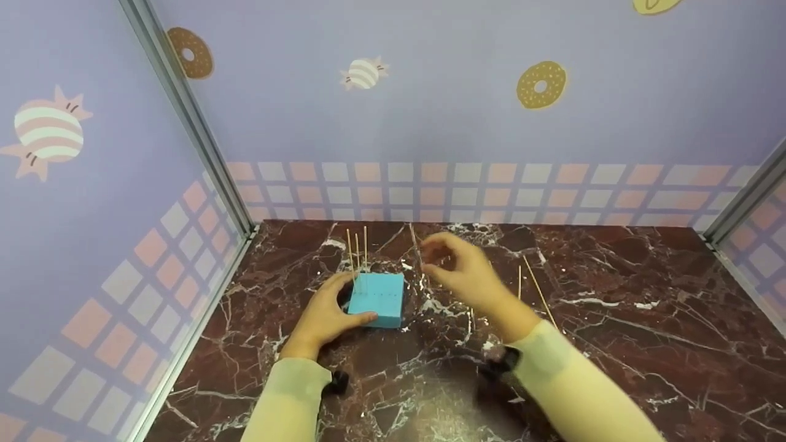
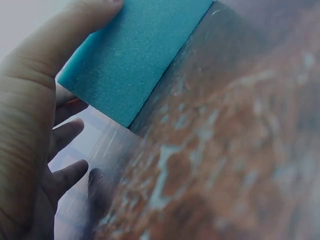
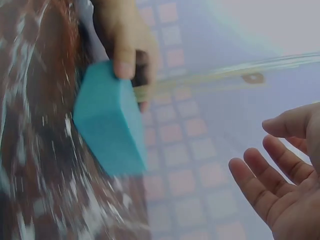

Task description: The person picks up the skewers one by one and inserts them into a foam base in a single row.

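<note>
A light-blue foam block (image 1: 387, 310) lies flat on the marbled table, with a row of small holes across its top. Three thin wooden sticks (image 1: 357, 252) stand upright near its left side. My left hand (image 1: 328, 313) grips the block from the left, thumb (image 2: 75, 25) along the near face and fingers behind. To the right of the block, my right hand (image 1: 463, 270) hovers above the table, apart from it. In the right wrist view its fingers (image 3: 267, 175) are relaxed and spread, and no stick shows between them.
More thin sticks (image 1: 540, 291) lie on the dark red marbled table (image 1: 645, 356), to the right of my right hand. A tiled, lilac-patterned wall (image 1: 442, 135) closes off the back, and side panels with metal posts (image 1: 199, 123) stand left and right.
</note>
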Demonstrator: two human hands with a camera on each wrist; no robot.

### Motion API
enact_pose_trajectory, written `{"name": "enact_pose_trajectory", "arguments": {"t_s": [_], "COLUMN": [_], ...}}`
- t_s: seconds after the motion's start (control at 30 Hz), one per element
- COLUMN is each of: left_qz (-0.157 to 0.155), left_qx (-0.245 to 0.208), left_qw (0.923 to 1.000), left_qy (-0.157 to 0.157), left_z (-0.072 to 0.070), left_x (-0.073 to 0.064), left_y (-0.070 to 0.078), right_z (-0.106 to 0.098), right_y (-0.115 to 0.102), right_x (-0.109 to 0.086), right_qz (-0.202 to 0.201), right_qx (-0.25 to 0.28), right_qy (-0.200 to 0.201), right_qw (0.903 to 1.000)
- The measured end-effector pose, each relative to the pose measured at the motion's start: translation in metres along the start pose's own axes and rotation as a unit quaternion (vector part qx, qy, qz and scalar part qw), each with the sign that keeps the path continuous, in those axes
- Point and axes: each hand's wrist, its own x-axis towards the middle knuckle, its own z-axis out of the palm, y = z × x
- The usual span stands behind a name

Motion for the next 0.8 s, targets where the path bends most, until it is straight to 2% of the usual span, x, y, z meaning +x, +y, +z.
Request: {"name": "enact_pose_trajectory", "arguments": {"t_s": [0.17,0.3,0.47,0.63,0.8], "left_qz": [0.001,0.008,0.013,0.006,0.005], "left_qx": [0.003,0.009,0.011,0.008,0.007], "left_qw": [1.0000,0.9999,0.9998,0.9999,0.9999], "left_qy": [-0.006,-0.008,-0.011,-0.011,-0.010], "left_z": [0.000,0.000,0.000,-0.001,0.000], "left_x": [-0.001,0.000,0.001,0.000,-0.001], "left_y": [0.002,0.000,0.000,0.001,0.001], "right_z": [-0.047,-0.073,-0.086,-0.089,-0.097], "right_y": [0.001,0.005,0.016,0.030,0.043], "right_x": [-0.030,-0.048,-0.054,-0.050,-0.048], "right_qz": [-0.015,-0.001,0.031,0.052,0.090], "right_qx": [-0.055,-0.067,-0.059,-0.092,-0.115], "right_qy": [0.035,0.062,0.073,0.066,0.062], "right_qw": [0.9978,0.9959,0.9951,0.9922,0.9874]}}
